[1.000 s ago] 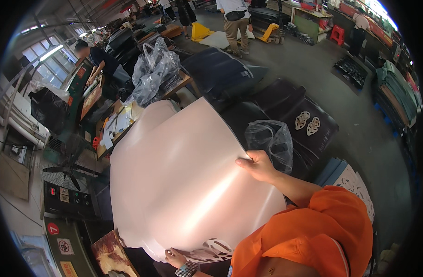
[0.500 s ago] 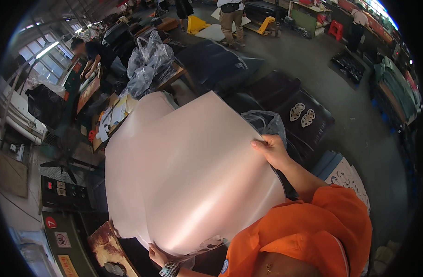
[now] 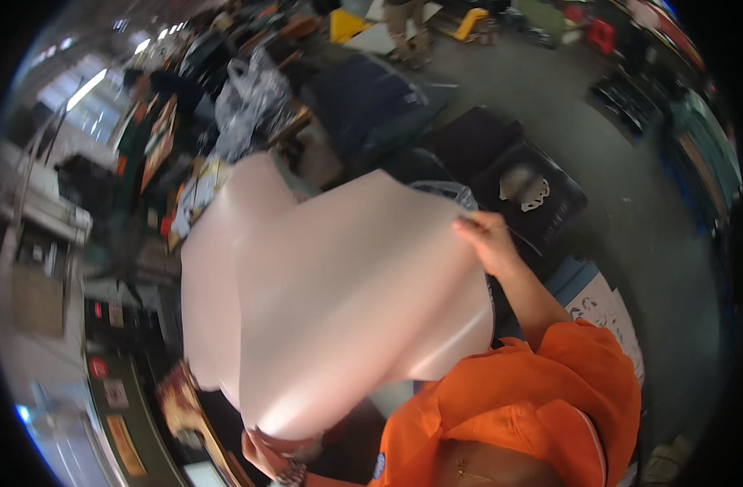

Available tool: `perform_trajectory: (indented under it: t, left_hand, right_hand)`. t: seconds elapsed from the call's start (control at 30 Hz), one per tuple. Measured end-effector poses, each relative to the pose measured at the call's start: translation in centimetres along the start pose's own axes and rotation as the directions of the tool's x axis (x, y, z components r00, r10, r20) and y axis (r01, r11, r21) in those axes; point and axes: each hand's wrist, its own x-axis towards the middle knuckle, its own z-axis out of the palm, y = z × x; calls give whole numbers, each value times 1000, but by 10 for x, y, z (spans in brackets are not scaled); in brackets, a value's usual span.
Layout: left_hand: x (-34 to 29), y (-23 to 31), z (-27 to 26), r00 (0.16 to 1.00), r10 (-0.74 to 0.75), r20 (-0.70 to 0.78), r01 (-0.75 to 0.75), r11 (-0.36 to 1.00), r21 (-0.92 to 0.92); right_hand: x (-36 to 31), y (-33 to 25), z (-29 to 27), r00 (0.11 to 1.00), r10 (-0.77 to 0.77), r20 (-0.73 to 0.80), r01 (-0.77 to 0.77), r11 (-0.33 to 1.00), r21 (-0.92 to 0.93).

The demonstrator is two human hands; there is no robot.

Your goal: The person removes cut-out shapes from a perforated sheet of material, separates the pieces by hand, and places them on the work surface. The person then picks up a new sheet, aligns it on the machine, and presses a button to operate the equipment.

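Observation:
A large, smooth, pale pink sheet (image 3: 331, 300) spreads before me, bent and slightly buckled. My right hand (image 3: 486, 242) pinches its right edge, thumb on top and fingers under it. Near the lower left corner, my left hand (image 3: 260, 453) grips the near edge, its fingers partly hidden by the sheet. Along the left lies another pale pink layer (image 3: 213, 300); I cannot tell whether it is a fold or a separate sheet. What lies under the sheet is mostly hidden.
A dark machine panel (image 3: 120, 325) stands at the left. Beyond the sheet are a clear plastic bag (image 3: 254, 97) and a dark stack (image 3: 371, 101). Pale cut-out pieces (image 3: 524, 191) lie on a dark stack at the right, near white cut sheets (image 3: 603, 304). A person (image 3: 172, 89) stands far left.
My right hand has risen slightly with the sheet's right edge, and the sheet bends more. My left hand has shifted left with the near corner. The view has turned a little and blurred.

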Motion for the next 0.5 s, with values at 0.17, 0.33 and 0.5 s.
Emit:
perform_trajectory:
  t: [0.17, 0.33, 0.5]
  left_hand:
    - [-62, 13, 0, 959, -278, 60, 284, 921, -267]
    - [-123, 28, -2, 953, -207, 223, 275, 899, -341]
    - [-167, 24, -27, 973, -171, 153, 226, 839, -495]
  right_hand:
    - [-2, 3, -65, 992, -69, 101, 43, 970, 238]
    - [-9, 11, -112, 958, -227, 174, 116, 863, 491]
    - [-13, 7, -145, 830, -483, 278, 199, 723, 662]
